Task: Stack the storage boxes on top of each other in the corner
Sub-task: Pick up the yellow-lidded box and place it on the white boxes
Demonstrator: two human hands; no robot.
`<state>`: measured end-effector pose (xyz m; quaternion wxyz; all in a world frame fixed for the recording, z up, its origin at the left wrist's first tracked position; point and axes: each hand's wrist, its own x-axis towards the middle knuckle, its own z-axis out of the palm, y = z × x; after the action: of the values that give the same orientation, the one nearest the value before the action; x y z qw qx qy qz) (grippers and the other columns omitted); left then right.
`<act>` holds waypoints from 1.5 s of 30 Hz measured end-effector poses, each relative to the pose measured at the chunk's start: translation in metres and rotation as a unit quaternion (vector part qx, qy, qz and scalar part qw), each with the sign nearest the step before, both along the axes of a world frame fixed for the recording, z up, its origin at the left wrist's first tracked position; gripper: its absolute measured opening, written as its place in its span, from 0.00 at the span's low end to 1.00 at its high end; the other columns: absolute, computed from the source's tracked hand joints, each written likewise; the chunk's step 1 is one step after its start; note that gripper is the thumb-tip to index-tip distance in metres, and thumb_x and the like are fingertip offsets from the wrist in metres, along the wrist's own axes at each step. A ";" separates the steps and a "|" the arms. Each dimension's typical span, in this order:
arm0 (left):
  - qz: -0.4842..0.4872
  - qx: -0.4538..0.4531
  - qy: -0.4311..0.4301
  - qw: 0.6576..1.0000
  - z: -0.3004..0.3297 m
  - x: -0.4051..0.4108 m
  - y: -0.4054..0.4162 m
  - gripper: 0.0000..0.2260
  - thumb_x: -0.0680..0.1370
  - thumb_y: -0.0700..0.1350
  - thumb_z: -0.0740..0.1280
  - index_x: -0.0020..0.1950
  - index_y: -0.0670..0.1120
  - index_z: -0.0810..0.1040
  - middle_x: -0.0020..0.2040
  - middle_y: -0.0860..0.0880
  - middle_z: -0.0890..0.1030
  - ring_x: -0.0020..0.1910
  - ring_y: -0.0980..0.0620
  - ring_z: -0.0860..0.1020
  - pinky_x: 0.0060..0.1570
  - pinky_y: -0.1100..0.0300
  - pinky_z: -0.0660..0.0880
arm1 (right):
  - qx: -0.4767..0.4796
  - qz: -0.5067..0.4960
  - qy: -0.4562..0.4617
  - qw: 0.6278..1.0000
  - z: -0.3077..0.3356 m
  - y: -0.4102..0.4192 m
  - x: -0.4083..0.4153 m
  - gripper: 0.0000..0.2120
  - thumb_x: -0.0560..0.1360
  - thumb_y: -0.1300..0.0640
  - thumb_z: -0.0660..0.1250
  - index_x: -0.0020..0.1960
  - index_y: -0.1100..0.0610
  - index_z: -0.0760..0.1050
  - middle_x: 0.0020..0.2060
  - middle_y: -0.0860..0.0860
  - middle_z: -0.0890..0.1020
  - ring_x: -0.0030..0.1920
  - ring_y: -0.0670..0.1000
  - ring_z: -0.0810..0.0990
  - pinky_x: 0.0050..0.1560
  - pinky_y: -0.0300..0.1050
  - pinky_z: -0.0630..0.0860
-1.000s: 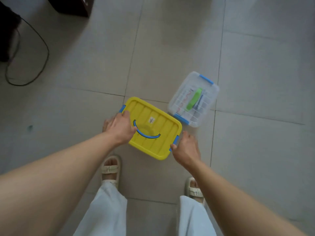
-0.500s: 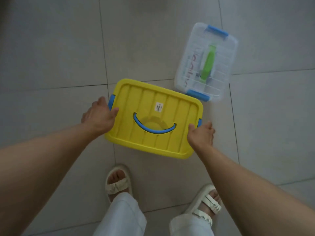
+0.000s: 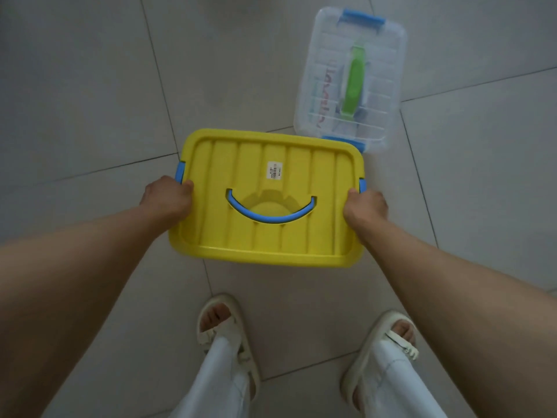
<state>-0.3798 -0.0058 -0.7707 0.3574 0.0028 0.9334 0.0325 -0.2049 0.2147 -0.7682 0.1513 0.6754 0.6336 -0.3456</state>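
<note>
Nearest the viewer, two feet in pale sandals (image 3: 224, 330) stand on the grey tiled floor (image 3: 90, 86), below white trouser legs (image 3: 217, 384). Both bare forearms reach forward and down.

The left hand (image 3: 167, 199) grips the left short end of the yellow storage box (image 3: 265, 164), fingers curled under the lid's rim just below the blue latch (image 3: 180, 171). The right hand (image 3: 364, 208) grips the opposite short end in the same manner, beside the other blue latch (image 3: 362, 184). The box's base is hidden beneath the lid, so whether it rests on the floor cannot be told. Its ribbed lid carries a blue handle (image 3: 271, 211) folded flat and a small white label (image 3: 274, 170).

Beyond the box's far right corner, the clear storage box (image 3: 325, 86) sits on the floor, lid closed with blue clips at both ends and a green handle (image 3: 355, 82) on top. The yellow lid overlaps its near edge; contact cannot be judged. Contents are indistinct.
</note>
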 end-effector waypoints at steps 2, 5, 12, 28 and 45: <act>0.007 0.000 0.000 1.000 0.022 0.008 0.003 0.24 0.82 0.53 0.54 0.64 0.33 0.70 0.60 0.32 0.76 0.57 0.33 0.76 0.57 0.47 0.75 | 0.007 0.002 0.008 1.000 0.025 0.005 0.005 0.23 0.81 0.52 0.56 0.68 0.67 0.65 0.68 0.64 0.70 0.67 0.63 0.69 0.64 0.52 0.67; 0.016 0.018 -0.003 1.000 0.064 0.019 0.011 0.25 0.81 0.53 0.55 0.65 0.33 0.70 0.60 0.32 0.75 0.57 0.33 0.76 0.58 0.44 0.75 | 0.022 0.003 0.022 1.000 0.071 0.016 0.016 0.23 0.81 0.51 0.55 0.68 0.68 0.63 0.68 0.64 0.69 0.68 0.63 0.68 0.65 0.52 0.66; -0.032 0.042 0.037 0.998 0.196 0.026 0.080 0.27 0.80 0.56 0.55 0.62 0.33 0.74 0.59 0.32 0.77 0.57 0.34 0.76 0.58 0.47 0.75 | 0.062 -0.038 0.045 0.996 0.198 0.058 0.054 0.23 0.82 0.52 0.54 0.68 0.69 0.63 0.68 0.65 0.68 0.69 0.63 0.68 0.65 0.51 0.65; -0.205 0.136 0.100 0.964 0.437 0.124 0.285 0.30 0.80 0.58 0.54 0.61 0.31 0.75 0.60 0.31 0.76 0.60 0.35 0.74 0.56 0.50 0.72 | 0.142 -0.169 0.083 0.972 0.424 0.194 0.207 0.24 0.82 0.50 0.52 0.68 0.69 0.64 0.67 0.64 0.70 0.66 0.63 0.70 0.63 0.51 0.68; -0.271 0.258 0.024 0.927 0.643 0.358 0.510 0.26 0.79 0.59 0.59 0.62 0.37 0.75 0.56 0.38 0.80 0.50 0.41 0.80 0.46 0.52 0.75 | 0.224 -0.291 0.091 0.926 0.636 0.347 0.467 0.22 0.82 0.52 0.54 0.65 0.69 0.69 0.63 0.65 0.74 0.62 0.63 0.75 0.57 0.50 0.72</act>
<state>-0.0220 0.5041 -0.1281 0.3167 0.3486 0.8649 0.1738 0.2619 0.5621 -0.1326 -0.1690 0.8121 0.4811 -0.2837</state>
